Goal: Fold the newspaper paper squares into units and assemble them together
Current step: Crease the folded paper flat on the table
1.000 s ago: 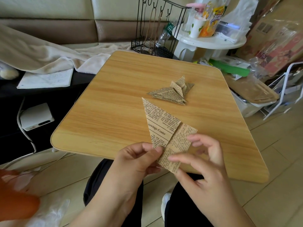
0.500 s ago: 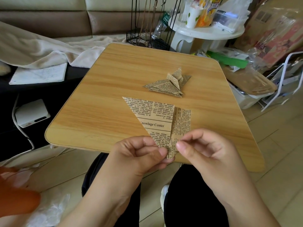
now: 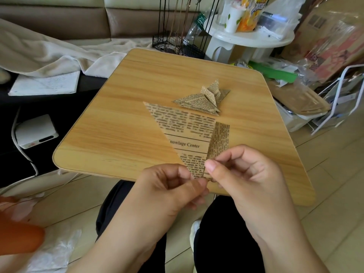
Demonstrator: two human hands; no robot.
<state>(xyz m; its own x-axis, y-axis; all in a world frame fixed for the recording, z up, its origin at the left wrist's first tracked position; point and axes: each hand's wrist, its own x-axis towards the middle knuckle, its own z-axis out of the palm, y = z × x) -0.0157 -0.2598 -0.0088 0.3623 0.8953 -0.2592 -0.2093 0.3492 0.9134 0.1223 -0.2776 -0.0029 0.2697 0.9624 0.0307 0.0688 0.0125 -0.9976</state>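
Two bare hands hold a piece of newspaper paper (image 3: 183, 138) up over the near edge of a wooden table (image 3: 122, 131). The paper is folded into a big triangle with its point facing down, and a thin flap (image 3: 219, 142) is folded along its right side. Printed words on it read "nowlage Center". The left hand (image 3: 169, 190) has a tight grip on the bottom tip of the paper, pinched between thumb and fingers. The right hand (image 3: 248, 176) has its grip on the same tip from the other side, at the bottom of the thin flap, so both hands meet at the point and touch each other there. Farther back on the table, near the middle, lies a small pile of folded newspaper units (image 3: 204, 99), with little pointed flaps sticking up. The pile sits just behind the top edge of the held paper. Behind the table stand a black wire rack (image 3: 177, 44) and a small white round table (image 3: 250, 36) with cups and bags on it. A cream blanket (image 3: 39, 54) lies on the couch to the left.
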